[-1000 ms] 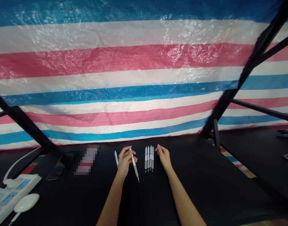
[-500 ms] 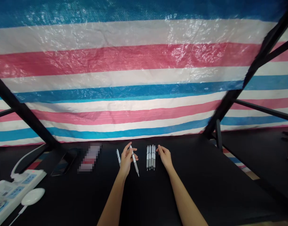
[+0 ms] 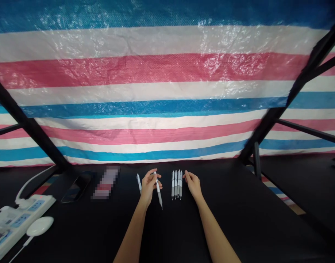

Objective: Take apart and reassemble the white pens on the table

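Between the thumb and fingers of my left hand (image 3: 149,187) is a white and grey pen (image 3: 158,191), its tip pointing down toward me. Another pen (image 3: 139,181) lies on the black table just left of that hand, its lower end hidden behind the hand. To the right, several matching pens (image 3: 176,185) lie side by side in an upright row, tips toward me. My right hand (image 3: 193,183) rests at the right edge of this row, fingers curled with the thumb and index finger close together near the pen tops. Whether anything is between them cannot be made out.
At the left are a white power strip (image 3: 33,208), a white oval charger (image 3: 40,226) with a cable, a dark phone (image 3: 76,189) and a blurred-out flat item (image 3: 106,183). Black frame bars (image 3: 262,137) slant at both sides. A striped plastic sheet (image 3: 156,109) hangs behind.
The left fingers have closed in more around the pen, which has shifted slightly. My right hand stays by the row of pens. The whole view has moved a little.
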{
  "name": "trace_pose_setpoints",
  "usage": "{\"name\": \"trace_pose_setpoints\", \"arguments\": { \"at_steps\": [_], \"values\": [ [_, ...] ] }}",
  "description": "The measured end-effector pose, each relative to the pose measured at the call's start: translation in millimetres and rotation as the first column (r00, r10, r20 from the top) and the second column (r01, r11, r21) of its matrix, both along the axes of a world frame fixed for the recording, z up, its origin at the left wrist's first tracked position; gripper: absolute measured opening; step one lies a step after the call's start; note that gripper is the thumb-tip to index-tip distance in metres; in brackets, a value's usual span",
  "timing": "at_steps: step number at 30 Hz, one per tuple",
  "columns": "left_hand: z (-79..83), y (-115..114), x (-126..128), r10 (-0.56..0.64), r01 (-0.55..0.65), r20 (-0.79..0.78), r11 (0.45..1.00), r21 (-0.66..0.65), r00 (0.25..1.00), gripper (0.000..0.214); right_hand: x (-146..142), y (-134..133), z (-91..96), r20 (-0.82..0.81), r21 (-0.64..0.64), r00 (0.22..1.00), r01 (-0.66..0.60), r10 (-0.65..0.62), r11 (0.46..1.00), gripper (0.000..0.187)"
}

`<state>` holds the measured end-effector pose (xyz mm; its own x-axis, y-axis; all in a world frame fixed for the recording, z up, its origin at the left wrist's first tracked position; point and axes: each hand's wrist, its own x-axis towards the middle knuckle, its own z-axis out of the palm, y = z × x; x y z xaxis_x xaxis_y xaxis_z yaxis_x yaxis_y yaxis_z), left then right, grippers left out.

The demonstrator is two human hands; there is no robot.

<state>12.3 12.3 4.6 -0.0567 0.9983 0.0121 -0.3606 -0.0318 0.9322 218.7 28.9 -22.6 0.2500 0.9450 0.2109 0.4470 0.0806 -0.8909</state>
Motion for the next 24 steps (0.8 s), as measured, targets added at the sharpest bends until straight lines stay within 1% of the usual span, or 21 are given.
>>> {"name": "trace_pose_setpoints", "arguments": {
  "at_steps": [6, 10, 17, 24],
  "values": [
    [4.5, -1.9, 0.0, 0.008, -0.008, 0.025, 1.000, -0.016, 1.000, 0.066, 0.6, 0.7, -0.2, 0.007, -0.001, 1.000, -0.003, 0.003, 1.000, 0.054],
    [6.1, -2.6, 0.4, 0.004, -0.003, 0.037, 1.000, -0.017, 0.999, 0.070, 0.0, 0.1, 2.3, 0.009, -0.008, 1.000, -0.002, 0.002, 1.000, 0.055],
    [6.0, -1.9, 0.0, -0.007, 0.008, 0.045, 1.000, -0.024, 0.999, 0.057, -0.2, -0.3, 3.6, 0.022, -0.031, 1.000, -0.003, 0.004, 1.000, 0.054],
    [4.4, -0.7, -2.6, 0.014, -0.013, 0.033, 1.000, -0.026, 0.999, 0.046, -0.1, 0.2, 3.0, 0.032, -0.041, 0.999, -0.023, 0.025, 0.999, 0.052]
  ]
}}
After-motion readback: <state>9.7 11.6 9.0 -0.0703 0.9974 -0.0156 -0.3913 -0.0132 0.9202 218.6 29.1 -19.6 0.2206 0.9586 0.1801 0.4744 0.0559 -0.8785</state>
